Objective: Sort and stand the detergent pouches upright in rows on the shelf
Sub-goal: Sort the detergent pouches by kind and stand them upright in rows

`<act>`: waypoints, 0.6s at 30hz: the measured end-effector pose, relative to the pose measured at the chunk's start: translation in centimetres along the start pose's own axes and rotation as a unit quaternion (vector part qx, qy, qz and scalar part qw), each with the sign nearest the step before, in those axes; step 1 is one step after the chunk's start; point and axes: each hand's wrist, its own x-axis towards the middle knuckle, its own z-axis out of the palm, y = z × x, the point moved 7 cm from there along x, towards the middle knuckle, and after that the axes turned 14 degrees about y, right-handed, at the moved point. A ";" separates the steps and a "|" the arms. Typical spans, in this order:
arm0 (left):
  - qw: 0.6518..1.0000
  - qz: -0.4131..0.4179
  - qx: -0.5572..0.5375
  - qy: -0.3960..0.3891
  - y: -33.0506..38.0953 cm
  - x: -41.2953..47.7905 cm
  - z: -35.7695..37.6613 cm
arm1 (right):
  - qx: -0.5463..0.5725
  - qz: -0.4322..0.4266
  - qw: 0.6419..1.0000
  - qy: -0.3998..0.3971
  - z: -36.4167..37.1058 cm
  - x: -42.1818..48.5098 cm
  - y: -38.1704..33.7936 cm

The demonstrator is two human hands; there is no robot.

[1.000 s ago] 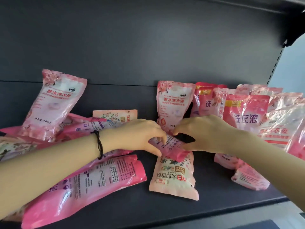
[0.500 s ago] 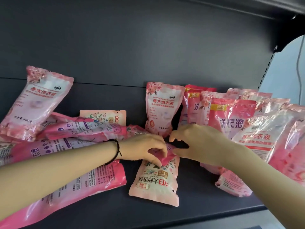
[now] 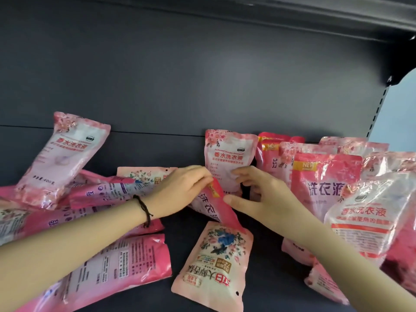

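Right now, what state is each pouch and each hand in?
Tilted pouch: half raised, not standing.
Left hand: pinches its top.
Right hand: thumb on its edge; grip unclear.
Flowered pouch: lying flat, print upside down.
Middle back pouch: upright.
Far-left pouch: leaning on the pile.
Left pile: lying flat.
Right pouches: standing, crowded.

A dark grey metal back panel (image 3: 202,75) rises behind the shelf (image 3: 266,262), with a thin horizontal seam crossing it low down. The underside of an upper shelf (image 3: 292,16) juts out overhead. At the right, a slotted upright (image 3: 378,109) borders a pale blue-grey wall (image 3: 398,113).
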 end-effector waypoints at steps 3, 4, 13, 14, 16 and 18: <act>0.997 -0.061 -0.006 0.057 -1.4 1.4 -1.7 | 0.006 0.036 0.999 -0.005 1.4 0.4 0.6; 0.995 -0.072 -0.003 0.070 -1.8 1.6 -2.1 | 0.012 0.054 0.998 -0.002 1.9 0.5 0.9; 0.975 -0.162 -0.017 0.149 -3.4 3.6 -4.2 | 0.044 0.084 0.986 0.138 2.0 4.9 1.0; 0.969 -0.186 -0.021 0.162 -3.9 4.0 -4.2 | 0.049 0.091 0.983 0.153 1.9 6.0 1.0; 0.949 -0.252 -0.046 0.182 -5.1 4.5 -3.8 | 0.061 0.109 0.976 0.181 1.8 8.1 0.9; 0.926 -0.312 -0.081 0.198 -6.1 4.6 -3.2 | 0.064 0.121 0.968 0.212 1.5 10.0 0.9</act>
